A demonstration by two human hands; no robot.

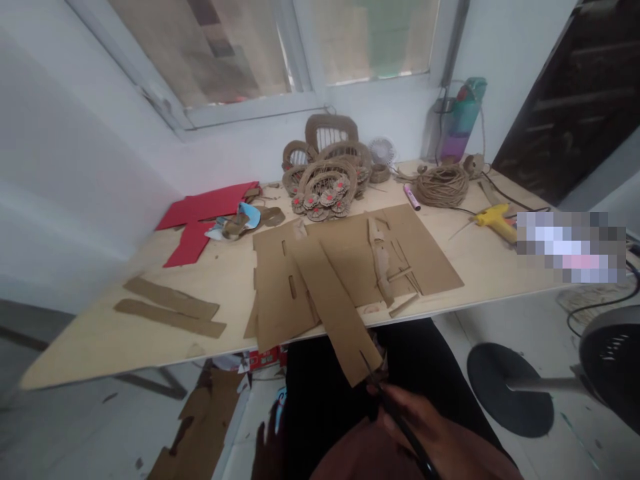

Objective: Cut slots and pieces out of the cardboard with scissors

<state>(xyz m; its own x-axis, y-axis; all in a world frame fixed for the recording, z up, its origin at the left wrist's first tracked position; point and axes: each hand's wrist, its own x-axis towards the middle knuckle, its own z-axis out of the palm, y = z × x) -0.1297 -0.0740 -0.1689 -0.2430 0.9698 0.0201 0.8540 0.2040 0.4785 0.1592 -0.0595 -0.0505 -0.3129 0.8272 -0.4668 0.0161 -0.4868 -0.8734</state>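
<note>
My right hand (430, 430) is low in front of my lap, closed round the dark handles of a pair of scissors (395, 413). The blades meet the near end of a long brown cardboard strip (335, 307) that hangs over the table's front edge. The strip lies on larger slotted cardboard sheets (360, 257). My left hand (267, 450) is down by my left thigh, dim and partly cut off. Its fingers point up and apart and touch nothing I can see.
The wooden table (100, 333) holds two loose cardboard strips (170, 307), red paper (200, 213), woven cardboard baskets (325, 177), a coil of twine (443, 185), a yellow glue gun (495, 219) and a bottle (465, 120). Cardboard scraps (205, 420) lie on the floor; a fan (607, 363) stands at right.
</note>
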